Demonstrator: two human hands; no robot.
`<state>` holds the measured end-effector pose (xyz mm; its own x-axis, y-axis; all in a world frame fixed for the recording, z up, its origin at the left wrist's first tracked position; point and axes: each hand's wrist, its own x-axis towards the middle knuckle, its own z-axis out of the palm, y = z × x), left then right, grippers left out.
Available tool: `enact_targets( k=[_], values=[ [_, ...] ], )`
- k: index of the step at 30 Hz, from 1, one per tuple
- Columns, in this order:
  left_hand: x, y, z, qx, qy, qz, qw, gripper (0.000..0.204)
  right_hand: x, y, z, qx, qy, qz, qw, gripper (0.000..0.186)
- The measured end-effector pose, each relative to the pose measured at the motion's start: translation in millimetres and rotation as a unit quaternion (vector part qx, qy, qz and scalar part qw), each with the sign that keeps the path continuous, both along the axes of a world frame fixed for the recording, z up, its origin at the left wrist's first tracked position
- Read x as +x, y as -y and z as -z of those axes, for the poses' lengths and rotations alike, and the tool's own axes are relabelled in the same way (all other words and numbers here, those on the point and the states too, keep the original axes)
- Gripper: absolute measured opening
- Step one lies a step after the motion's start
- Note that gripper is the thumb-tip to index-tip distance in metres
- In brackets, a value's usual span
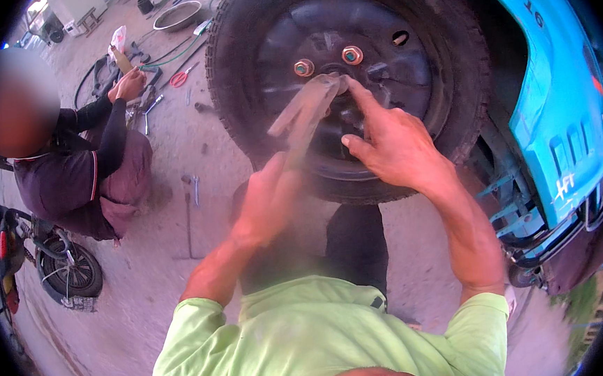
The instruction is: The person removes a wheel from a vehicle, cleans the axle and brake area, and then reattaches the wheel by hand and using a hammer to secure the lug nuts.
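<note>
A black wheel (348, 52) with a dark rim is mounted on a turquoise vehicle (561, 100). Two brass-coloured nuts (352, 55) sit on studs near the hub. My left hand (267, 197) is closed around a blurred grey wrench (306, 111) whose far end reaches the hub below the nuts. My right hand (392, 140) rests on the rim, index finger stretched up to the wrench's end at the hub, fingers spread.
Another person (83, 161) squats at left, hands on tools on the ground. Loose spanners (193, 188), red pliers (180, 76), hoses and a metal bowl (177, 16) lie on the concrete. A scooter wheel (69, 270) stands at lower left.
</note>
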<state>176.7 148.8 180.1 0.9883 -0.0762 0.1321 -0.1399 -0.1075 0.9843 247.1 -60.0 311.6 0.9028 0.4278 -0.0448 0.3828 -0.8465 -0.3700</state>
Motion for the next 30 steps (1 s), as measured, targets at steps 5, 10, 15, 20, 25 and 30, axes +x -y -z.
enact_targets(
  k=[5,10,15,20,25,30],
  values=[
    [-5,-1,-9,0.047,0.06,-0.018,0.997,0.046,1,4,4,-0.013,0.016,-0.007,1.0,0.077],
    [6,5,-14,0.095,0.036,-0.053,0.993,0.042,1,3,3,-0.001,0.018,-0.007,1.0,0.076],
    [3,5,-7,0.08,0.053,-0.058,0.994,0.043,1,7,7,0.051,0.04,-0.001,0.998,0.07],
    [9,8,-19,0.058,0.018,-0.042,0.997,0.042,-7,16,7,0.13,0.019,0.01,0.991,0.059],
    [9,-6,-9,0.118,0.059,-0.038,0.991,0.041,-44,45,17,0.232,0.123,0.04,0.964,0.047],
    [17,-2,-17,0.116,0.026,-0.047,0.992,0.043,-83,88,49,0.309,0.236,0.237,0.89,0.042]
  ],
)
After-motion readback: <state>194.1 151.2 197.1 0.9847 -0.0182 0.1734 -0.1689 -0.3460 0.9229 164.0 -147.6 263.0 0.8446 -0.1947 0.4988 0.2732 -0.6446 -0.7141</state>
